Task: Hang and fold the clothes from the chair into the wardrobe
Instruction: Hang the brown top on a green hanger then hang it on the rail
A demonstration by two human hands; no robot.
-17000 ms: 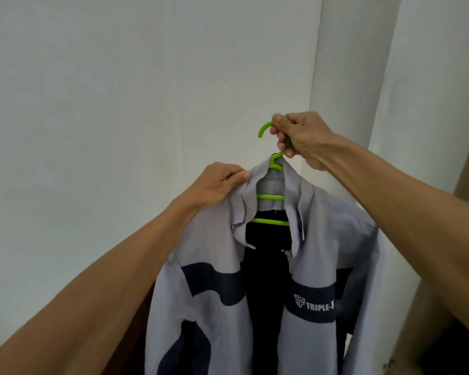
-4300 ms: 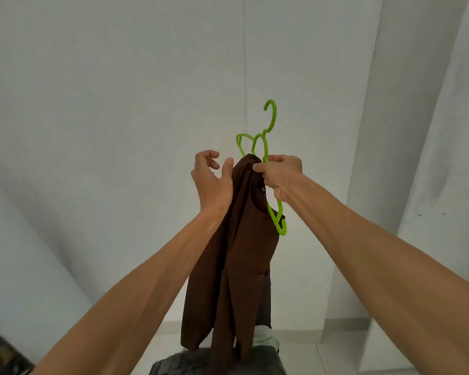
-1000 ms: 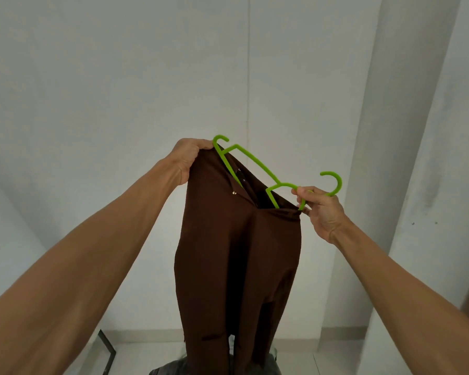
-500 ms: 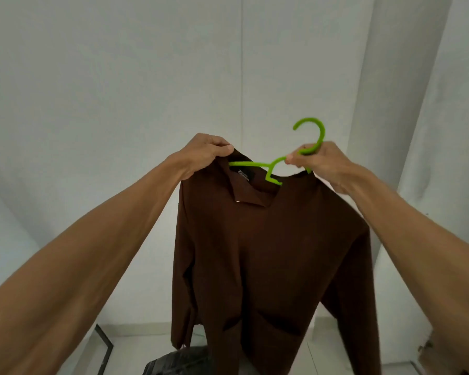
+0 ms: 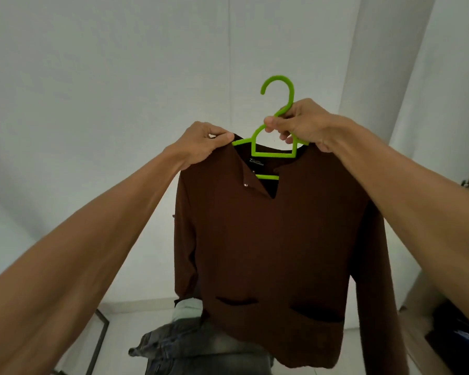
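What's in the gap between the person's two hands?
Head view: green hanger and neckline of the brown shirt, running from left hand to right hand.

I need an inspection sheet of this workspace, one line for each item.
Surface: white floor, partly visible below.
Job's things: brown shirt on green hanger, held up; grey jeans and a pale garment piled beneath.
Clutter: black metal frame, lower left.
Hands: left hand pinches the shirt's shoulder; right hand grips the hanger's neck.
Cables: nothing seen.
Surroundings: white walls.
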